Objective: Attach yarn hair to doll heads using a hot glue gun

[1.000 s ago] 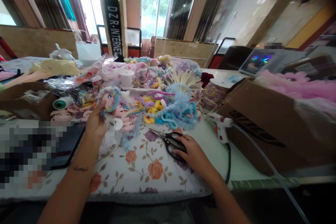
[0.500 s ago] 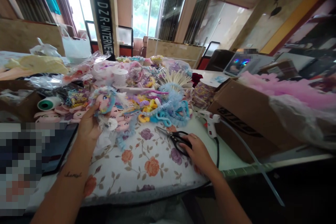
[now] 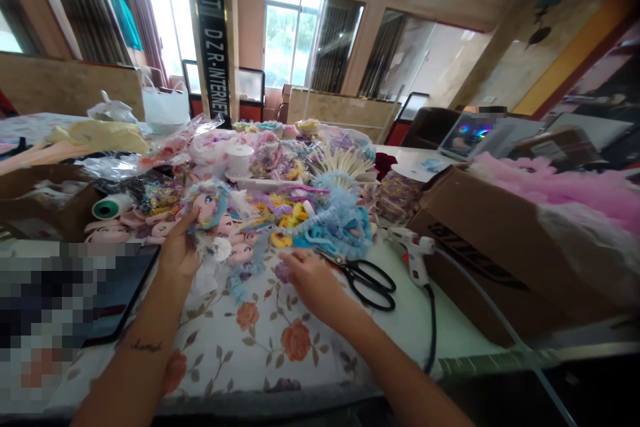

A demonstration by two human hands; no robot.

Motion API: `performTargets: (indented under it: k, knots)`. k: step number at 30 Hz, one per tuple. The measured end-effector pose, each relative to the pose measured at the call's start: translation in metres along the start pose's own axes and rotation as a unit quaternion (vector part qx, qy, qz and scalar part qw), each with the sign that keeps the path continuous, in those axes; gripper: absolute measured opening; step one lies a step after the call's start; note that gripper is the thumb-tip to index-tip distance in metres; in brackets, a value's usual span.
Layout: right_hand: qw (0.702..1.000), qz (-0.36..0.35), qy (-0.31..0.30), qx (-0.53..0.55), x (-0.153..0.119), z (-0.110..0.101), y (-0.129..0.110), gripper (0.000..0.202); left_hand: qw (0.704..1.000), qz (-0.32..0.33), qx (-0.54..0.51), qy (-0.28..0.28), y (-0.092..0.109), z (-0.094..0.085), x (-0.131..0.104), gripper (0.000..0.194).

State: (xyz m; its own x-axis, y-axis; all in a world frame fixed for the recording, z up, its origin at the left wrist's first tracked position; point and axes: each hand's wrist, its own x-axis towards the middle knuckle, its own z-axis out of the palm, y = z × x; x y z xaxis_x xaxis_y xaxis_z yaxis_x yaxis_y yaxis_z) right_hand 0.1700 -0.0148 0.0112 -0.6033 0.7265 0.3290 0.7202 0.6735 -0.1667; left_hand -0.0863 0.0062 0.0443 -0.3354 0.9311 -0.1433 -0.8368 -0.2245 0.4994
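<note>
My left hand (image 3: 181, 243) is closed on a doll head (image 3: 206, 205) with a painted face and blue, yellow and white yarn hair, raised above the table. White and pale blue trim hangs below that hand, by a small white disc (image 3: 221, 249). My right hand (image 3: 313, 277) hovers over the flowered cloth (image 3: 273, 347), its fingers stretched leftward and partly hidden, with nothing seen in them. Just right of it lie black-handled scissors (image 3: 367, 280). Ahead of the right hand sits a heap of pale blue ruffled trim (image 3: 345, 223). More doll heads (image 3: 240, 251) lie beside the left hand.
A white glue gun (image 3: 415, 257) stands at the right, by a cardboard box (image 3: 465, 267) with pink tulle. A dark tablet (image 3: 123, 300) lies at the left, near a thread cone (image 3: 111, 207). Behind are a white spool (image 3: 240, 161) and bagged yarn.
My right hand has let go of the scissors and moved left, leaving them on the table. My left hand still holds the doll head. The view has shifted slightly.
</note>
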Motion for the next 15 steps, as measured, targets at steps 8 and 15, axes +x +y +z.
performTargets:
  k: [8,15]
  knots:
    - [0.994,-0.038,-0.095,0.04,0.044,0.026,-0.021,0.01,1.0,-0.004,-0.003,0.007,0.002,0.003,-0.002,0.024]
    - [0.987,0.082,0.026,0.134,0.044,-0.044,0.063,0.025,1.0,-0.023,-0.015,0.007,0.002,0.005,-0.005,0.028]
